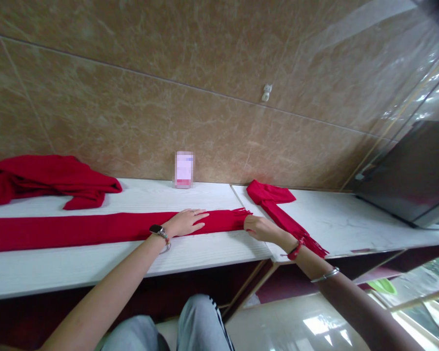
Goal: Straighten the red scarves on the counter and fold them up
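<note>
A long red scarf [106, 229] lies flat along the white countertop, running off the left side of the view. My left hand [186, 223] rests on it with fingers stretched out flat. At the fringed right end, my right hand [256, 227] has its fingers closed around the edge of the scarf, hiding part of the fringe. A second red scarf [281, 214], bent over on itself with its fringe toward the front edge, lies just beyond my right wrist. Farther left, a crumpled red cloth [54, 178] lies near the wall.
A small pale pink box-like item [184, 169], blurred out, stands against the brown marbled wall [131, 112]. The white countertop [205, 251] has a seam near my right hand. A dark grey appliance [406, 170] stands at the right end. Open shelves lie below.
</note>
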`<action>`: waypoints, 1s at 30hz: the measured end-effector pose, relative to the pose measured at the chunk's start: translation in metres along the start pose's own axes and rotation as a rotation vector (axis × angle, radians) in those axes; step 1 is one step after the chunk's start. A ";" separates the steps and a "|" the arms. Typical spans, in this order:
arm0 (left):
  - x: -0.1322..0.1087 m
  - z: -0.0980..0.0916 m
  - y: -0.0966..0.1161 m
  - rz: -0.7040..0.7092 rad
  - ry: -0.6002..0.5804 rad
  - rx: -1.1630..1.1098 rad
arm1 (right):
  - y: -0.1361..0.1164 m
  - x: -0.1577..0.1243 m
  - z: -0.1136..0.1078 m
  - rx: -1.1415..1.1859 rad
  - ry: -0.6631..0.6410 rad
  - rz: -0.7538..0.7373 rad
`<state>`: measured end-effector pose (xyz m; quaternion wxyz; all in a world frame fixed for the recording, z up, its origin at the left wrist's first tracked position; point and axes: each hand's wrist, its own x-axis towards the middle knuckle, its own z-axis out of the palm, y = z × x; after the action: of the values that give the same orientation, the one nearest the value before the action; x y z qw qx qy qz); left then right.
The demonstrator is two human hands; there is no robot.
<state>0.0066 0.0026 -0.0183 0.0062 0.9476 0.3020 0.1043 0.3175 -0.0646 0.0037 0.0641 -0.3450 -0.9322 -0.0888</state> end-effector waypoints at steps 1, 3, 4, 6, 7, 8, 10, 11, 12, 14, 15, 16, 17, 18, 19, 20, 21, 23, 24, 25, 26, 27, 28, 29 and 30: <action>0.000 0.001 0.000 0.000 -0.002 -0.001 | 0.009 -0.007 0.001 -0.033 -0.013 0.014; 0.001 0.002 -0.002 0.002 -0.001 -0.003 | 0.026 -0.027 0.002 -0.098 -0.030 0.052; 0.001 0.003 -0.002 0.004 0.002 -0.004 | 0.032 -0.037 0.000 -0.122 -0.027 0.075; 0.001 0.003 -0.003 0.009 0.010 -0.006 | 0.038 -0.050 -0.006 -0.129 0.020 0.129; 0.001 0.003 -0.003 0.010 0.011 -0.006 | 0.036 -0.051 -0.009 -0.112 0.064 0.154; 0.001 0.003 -0.002 0.008 0.011 -0.005 | 0.032 -0.048 -0.012 -0.086 0.115 0.178; 0.000 0.002 -0.001 0.003 0.009 -0.004 | 0.020 -0.030 -0.015 -0.019 0.198 0.210; 0.000 0.002 -0.001 -0.001 0.008 -0.004 | 0.013 -0.017 -0.015 0.009 0.222 0.218; 0.000 0.001 0.000 -0.002 0.008 -0.004 | 0.007 -0.003 -0.012 0.033 0.233 0.228; 0.000 0.001 0.001 0.000 0.013 -0.003 | -0.001 0.023 -0.001 0.043 0.225 0.277; 0.000 0.001 0.001 0.002 0.016 -0.005 | -0.002 0.032 0.007 0.037 0.195 0.305; -0.001 0.001 0.001 0.002 0.020 -0.007 | -0.001 0.037 0.016 0.026 0.151 0.321; -0.001 0.001 0.001 0.000 0.024 -0.011 | 0.002 0.039 0.026 0.013 0.101 0.330; -0.002 0.001 0.002 -0.002 0.027 -0.014 | 0.007 0.037 0.035 0.000 0.049 0.323; -0.002 0.001 0.002 -0.004 0.029 -0.018 | 0.014 0.032 0.044 -0.015 0.017 0.314; -0.003 0.001 0.002 -0.004 0.029 -0.020 | 0.022 0.025 0.050 -0.030 0.011 0.337; -0.003 0.000 0.002 -0.005 0.028 -0.023 | 0.031 0.016 0.055 -0.043 0.014 0.382; -0.003 -0.001 0.003 -0.009 0.022 -0.027 | 0.050 0.001 0.058 -0.065 0.040 0.452; -0.003 -0.001 0.003 -0.012 0.020 -0.030 | 0.057 -0.004 0.056 -0.066 0.062 0.456; -0.003 -0.002 0.003 -0.016 0.016 -0.033 | 0.062 -0.006 0.052 -0.058 0.094 0.441; -0.003 -0.003 0.004 -0.019 0.014 -0.036 | 0.064 -0.005 0.047 -0.044 0.135 0.415; -0.003 -0.004 0.004 -0.021 0.011 -0.038 | 0.063 -0.001 0.041 -0.022 0.179 0.382; -0.003 -0.004 0.005 -0.021 0.008 -0.040 | 0.059 0.006 0.035 0.006 0.217 0.344; -0.003 -0.005 0.005 -0.019 0.007 -0.042 | 0.054 0.015 0.029 0.036 0.243 0.310; -0.003 -0.005 0.005 -0.018 0.007 -0.044 | 0.047 0.027 0.024 0.069 0.245 0.274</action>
<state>0.0059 -0.0039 -0.0135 0.0271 0.9440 0.3083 0.1145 0.3269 -0.0077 -0.0091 0.2005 -0.4529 -0.8642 -0.0887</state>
